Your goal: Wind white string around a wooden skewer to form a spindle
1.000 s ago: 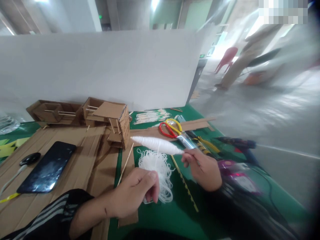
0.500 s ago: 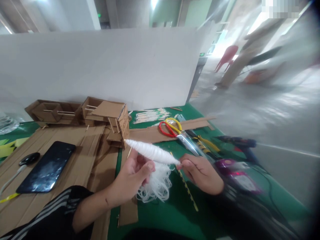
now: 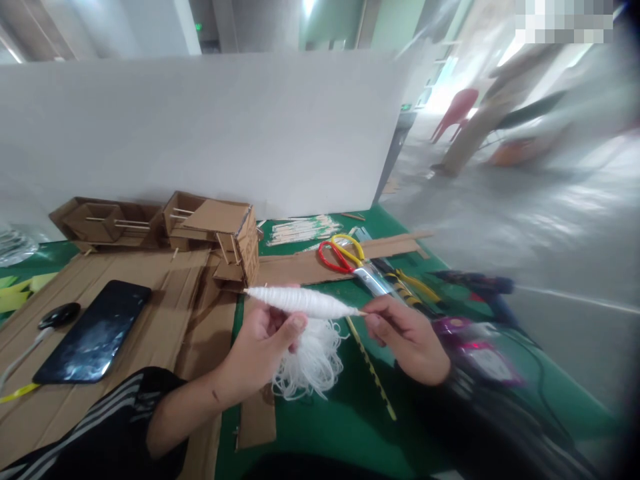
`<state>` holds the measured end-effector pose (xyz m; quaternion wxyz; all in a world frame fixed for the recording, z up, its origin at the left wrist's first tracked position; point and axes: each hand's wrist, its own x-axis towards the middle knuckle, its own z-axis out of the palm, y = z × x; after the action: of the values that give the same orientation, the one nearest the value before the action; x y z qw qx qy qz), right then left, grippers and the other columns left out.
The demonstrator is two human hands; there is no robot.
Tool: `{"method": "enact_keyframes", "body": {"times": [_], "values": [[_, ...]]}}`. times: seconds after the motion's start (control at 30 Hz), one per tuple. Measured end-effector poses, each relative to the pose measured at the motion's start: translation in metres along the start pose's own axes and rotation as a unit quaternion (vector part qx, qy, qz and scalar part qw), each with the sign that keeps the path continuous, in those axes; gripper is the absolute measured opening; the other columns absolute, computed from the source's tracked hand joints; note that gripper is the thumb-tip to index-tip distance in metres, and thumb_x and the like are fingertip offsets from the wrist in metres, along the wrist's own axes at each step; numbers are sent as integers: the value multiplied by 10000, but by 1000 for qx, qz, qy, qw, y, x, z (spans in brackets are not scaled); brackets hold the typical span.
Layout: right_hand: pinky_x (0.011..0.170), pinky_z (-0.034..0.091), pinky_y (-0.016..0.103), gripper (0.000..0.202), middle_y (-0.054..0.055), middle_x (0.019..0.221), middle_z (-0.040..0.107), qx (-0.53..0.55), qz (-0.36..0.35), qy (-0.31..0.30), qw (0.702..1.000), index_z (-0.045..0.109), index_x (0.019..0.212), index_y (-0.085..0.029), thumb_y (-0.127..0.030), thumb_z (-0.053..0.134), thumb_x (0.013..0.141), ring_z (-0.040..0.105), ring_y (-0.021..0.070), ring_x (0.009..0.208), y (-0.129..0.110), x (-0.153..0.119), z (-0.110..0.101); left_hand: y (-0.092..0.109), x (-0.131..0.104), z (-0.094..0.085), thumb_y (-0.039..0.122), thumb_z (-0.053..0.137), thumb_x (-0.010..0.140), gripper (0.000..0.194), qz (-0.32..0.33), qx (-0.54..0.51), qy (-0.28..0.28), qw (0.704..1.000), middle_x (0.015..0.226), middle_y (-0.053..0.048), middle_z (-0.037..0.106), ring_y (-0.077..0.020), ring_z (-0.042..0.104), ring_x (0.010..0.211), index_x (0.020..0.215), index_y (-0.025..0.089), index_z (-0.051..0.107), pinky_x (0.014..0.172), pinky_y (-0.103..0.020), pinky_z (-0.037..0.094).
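White string is wound thickly around a thin wooden stick [image 3: 305, 302], forming a spindle that tapers at both ends and lies nearly level. My right hand [image 3: 411, 340] pinches the bare stick tip at the spindle's right end. Below the spindle, my left hand [image 3: 265, 343] is closed on the white string, thumb over fingers; some of its fingers are hidden behind the winding. A loose bundle of looped string [image 3: 310, 370] hangs from that hand over the green table. A yellow-and-black striped strip [image 3: 373, 370] lies between my hands.
Scissors [image 3: 343, 257] with red and yellow handles, pliers [image 3: 417, 287] and a power drill [image 3: 475, 283] lie beyond my right hand. Cardboard boxes [image 3: 205, 223] stand at the back left. A phone [image 3: 95, 332] rests on cardboard [image 3: 170, 320]. A white panel [image 3: 200, 127] closes the back.
The spindle has levelled out: its left end is lower and its right end higher. My right hand's fingers have shifted on the stick tip. My left hand stays almost in place.
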<state>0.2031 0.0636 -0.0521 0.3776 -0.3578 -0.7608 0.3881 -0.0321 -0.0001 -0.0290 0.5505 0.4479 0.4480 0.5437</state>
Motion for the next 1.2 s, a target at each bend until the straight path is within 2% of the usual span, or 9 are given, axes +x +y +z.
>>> {"method": "enact_keyframes", "body": {"times": [0.1, 0.3, 0.43, 0.53, 0.63, 0.77, 0.93, 1.03, 1.2], "values": [[472, 421, 232, 241, -28, 569, 533, -24, -14, 18, 999, 578, 838, -189, -377, 479, 953, 490, 112, 474, 2, 1, -2, -3, 2, -1, 339, 697, 818, 447, 13, -28, 7, 999, 757, 16, 600, -95, 565, 673, 1187, 162, 516, 646, -223, 494], [447, 401, 234, 360, -40, 481, 502, -60, -8, 40, 997, 585, 754, -183, -408, 411, 974, 469, 107, 416, -2, 3, -4, -11, 7, -8, 264, 740, 780, 436, 12, 1, 17, 1000, 994, -58, 654, -161, 628, 872, 1162, 176, 549, 739, -267, 526], [459, 409, 233, 377, -37, 475, 507, -60, -10, 21, 998, 591, 737, -182, -401, 400, 978, 476, 108, 424, -2, 3, -6, -14, 9, -11, 277, 744, 771, 440, 5, 12, 18, 1000, 957, -49, 669, -169, 640, 838, 1153, 182, 547, 712, -277, 533], [480, 436, 232, 325, -17, 569, 557, -54, -12, -3, 998, 603, 802, -183, -418, 442, 959, 511, 115, 483, 0, 4, -6, -16, 11, -11, 287, 753, 759, 416, 5, 23, 24, 999, 927, -44, 670, -167, 638, 801, 1112, 175, 562, 677, -274, 534], [491, 457, 228, 266, 5, 691, 587, -58, -12, 5, 998, 584, 899, -185, -443, 525, 912, 542, 123, 552, -1, 6, -4, -16, 13, -12, 299, 746, 768, 371, 12, 38, 32, 999, 894, -34, 664, -159, 631, 777, 1070, 169, 574, 656, -262, 527], [488, 461, 226, 228, -6, 661, 572, -85, -6, 10, 996, 561, 861, -186, -407, 531, 912, 534, 117, 531, -1, 7, -2, -16, 14, -12, 334, 720, 794, 316, 20, 66, 31, 997, 853, -26, 656, -148, 623, 741, 1023, 155, 598, 646, -254, 512], [491, 469, 239, 202, -11, 632, 599, -109, -7, 11, 994, 583, 905, -188, -366, 494, 939, 546, 119, 488, 7, 5, -5, -16, 14, -12, 350, 703, 810, 425, 16, 73, 32, 997, 969, -62, 666, -159, 622, 815, 1163, 153, 573, 710, -271, 513], [492, 470, 240, 209, -12, 624, 609, -115, -8, 11, 993, 582, 906, -192, -362, 470, 950, 552, 120, 482, 10, 5, -7, -17, 14, -12, 349, 712, 800, 418, 16, 73, 30, 997, 1000, -75, 674, -171, 630, 844, 1151, 153, 596, 732, -280, 514], [592, 521, 259, 190, 24, 746, 643, -123, -21, 4, 992, 572, 963, -190, -361, 493, 935, 623, 151, 644, 3, 6, -8, -22, 14, -14, 355, 734, 773, 422, 14, 84, 35, 996, 944, -61, 679, -172, 631, 782, 1121, 162, 595, 692, -286, 516]]}}
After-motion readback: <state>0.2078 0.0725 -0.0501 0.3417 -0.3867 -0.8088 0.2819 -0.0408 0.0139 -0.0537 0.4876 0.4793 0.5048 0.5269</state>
